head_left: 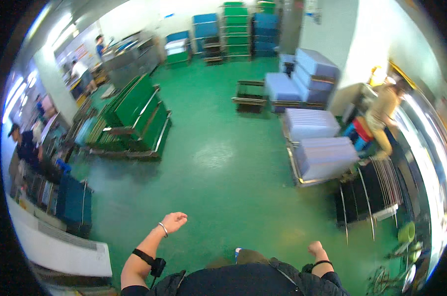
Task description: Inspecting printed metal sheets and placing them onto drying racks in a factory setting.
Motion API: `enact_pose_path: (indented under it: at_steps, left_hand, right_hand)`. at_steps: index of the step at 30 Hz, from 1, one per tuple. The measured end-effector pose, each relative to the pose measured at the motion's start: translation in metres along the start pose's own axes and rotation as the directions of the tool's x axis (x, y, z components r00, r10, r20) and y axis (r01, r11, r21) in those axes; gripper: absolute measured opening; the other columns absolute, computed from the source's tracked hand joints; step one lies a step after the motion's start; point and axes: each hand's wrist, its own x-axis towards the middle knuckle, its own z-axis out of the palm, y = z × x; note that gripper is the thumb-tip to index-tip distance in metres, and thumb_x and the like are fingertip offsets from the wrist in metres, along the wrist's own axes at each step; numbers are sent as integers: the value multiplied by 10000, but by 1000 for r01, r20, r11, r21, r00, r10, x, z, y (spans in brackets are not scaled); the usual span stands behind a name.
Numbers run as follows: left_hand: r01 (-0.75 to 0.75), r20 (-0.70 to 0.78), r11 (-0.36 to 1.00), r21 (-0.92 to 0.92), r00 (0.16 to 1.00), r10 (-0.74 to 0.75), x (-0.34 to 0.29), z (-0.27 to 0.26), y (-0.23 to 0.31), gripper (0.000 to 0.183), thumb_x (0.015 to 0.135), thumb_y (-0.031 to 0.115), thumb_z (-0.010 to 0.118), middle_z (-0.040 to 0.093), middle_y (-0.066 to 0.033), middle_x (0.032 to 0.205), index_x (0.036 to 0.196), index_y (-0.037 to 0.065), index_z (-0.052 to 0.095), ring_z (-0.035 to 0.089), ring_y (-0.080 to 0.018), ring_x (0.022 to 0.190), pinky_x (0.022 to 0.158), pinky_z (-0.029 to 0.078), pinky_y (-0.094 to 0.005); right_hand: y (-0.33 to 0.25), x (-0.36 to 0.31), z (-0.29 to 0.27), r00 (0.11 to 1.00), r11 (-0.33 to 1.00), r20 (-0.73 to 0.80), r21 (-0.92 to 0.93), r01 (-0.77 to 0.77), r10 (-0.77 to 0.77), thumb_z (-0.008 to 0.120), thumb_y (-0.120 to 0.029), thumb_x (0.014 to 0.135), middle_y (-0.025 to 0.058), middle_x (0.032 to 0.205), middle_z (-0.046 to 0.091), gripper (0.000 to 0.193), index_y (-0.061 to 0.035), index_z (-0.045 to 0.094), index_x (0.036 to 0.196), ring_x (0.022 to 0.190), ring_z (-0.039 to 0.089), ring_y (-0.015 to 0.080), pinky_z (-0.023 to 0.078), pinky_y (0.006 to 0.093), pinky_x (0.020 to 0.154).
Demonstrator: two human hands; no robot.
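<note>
From the head view, the person stands on a green floor (pixel 223 163) in a wide workroom, both forearms out in front and nothing in either hand. The left hand (pixel 174 221) hangs over the bare floor with its fingers loosely curled, a metal bangle on the wrist and a black strap with a small device on the forearm. The right hand (pixel 314 247) is drawn in close to the body and balled into a fist, a dark band at its wrist.

Nearest the left hand, off to that side, stands a dark blue crate (pixel 74 202) beside a white table (pixel 60 249). Further ahead on the left leans a rack of green panels (pixel 134 116). Ahead on the right, well apart from the right hand, pale lilac bins (pixel 322 155) sit stacked on a trolley, with a black wire rack (pixel 366 195) just beside them. A person in a tan top (pixel 384 118) bends over there. Blue and green crates (pixel 235 29) are piled along the far wall.
</note>
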Motion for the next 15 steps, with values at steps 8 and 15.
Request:
enact_pose_path:
  at_steps: [8,15]
  left_hand:
    - [353,-125,932,-83,924,-361,70,-121,-147,313,732,258,530,610,-94,829,945,31,562,582,-178,760,670,452,-284]
    - [292,-133,906,-307,929,-344,294,-254,-150,311,728,235,537,609,-91,813,950,17,560,579,-159,733,662,451,-273]
  right_hand:
    - [-125,152,-475,726,635,-687,565,527,9,493,-157,724,129,915,575,312,-36,525,1010,865,549,213,424,295,754]
    - [-148,230,-585,944,805,-304,525,276,-126,525,-209,689,155,1001,543,398,-49,506,1053,915,525,279,418,328,776]
